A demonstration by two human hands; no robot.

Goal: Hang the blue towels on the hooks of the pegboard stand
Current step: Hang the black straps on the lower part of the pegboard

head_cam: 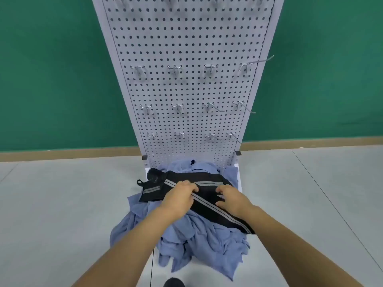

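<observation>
A heap of blue towels (199,243) lies on the floor at the foot of the grey pegboard stand (186,48). Across the top of the heap lies a black towel with grey stripes (207,206). My left hand (179,197) grips this black towel with curled fingers near its middle. My right hand (230,198) pinches the same towel just to the right, thumb underneath its edge. Rows of metal hooks (174,69) stick out of the pegboard, all bare.
The stand rises against a green wall (51,79) with a wooden skirting strip. Pale grey floor tiles (62,204) spread to both sides of the heap. A dark shoe tip (174,282) shows at the bottom edge, with a thin black cable beside it.
</observation>
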